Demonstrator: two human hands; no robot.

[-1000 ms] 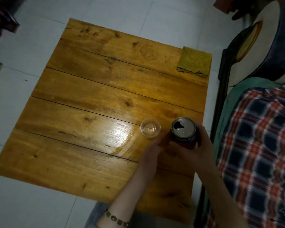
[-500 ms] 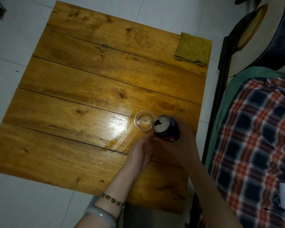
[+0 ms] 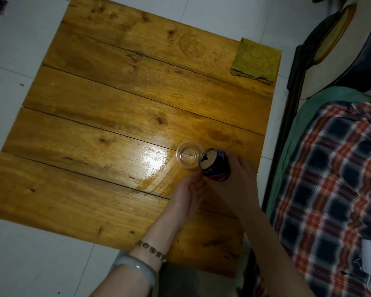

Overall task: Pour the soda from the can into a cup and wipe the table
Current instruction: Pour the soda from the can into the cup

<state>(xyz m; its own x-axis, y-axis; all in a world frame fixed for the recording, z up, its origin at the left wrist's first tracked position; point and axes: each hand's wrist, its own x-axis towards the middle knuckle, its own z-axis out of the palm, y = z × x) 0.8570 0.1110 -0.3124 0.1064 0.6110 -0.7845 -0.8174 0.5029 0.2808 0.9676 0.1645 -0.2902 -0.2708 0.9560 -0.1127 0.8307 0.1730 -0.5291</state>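
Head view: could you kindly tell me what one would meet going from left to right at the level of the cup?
Clear plastic cup → tilted dark blue soda can → right hand gripping it → red, white and navy plaid fabric.

- Dim, warm indoor light.
- White glare patch on varnished orange-brown plank table (image 3: 152,159).
- Murky, shadowed right side.
- Soft detail; slight wide-angle bowing at edges.

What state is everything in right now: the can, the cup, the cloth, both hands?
can, opened, tilted toward the cup.
cup, upright, clear, no soda visible inside.
cloth, lying flat on the table's far right corner, untouched.
right hand, grips the can.
left hand, beside the cup's base; grip unclear.
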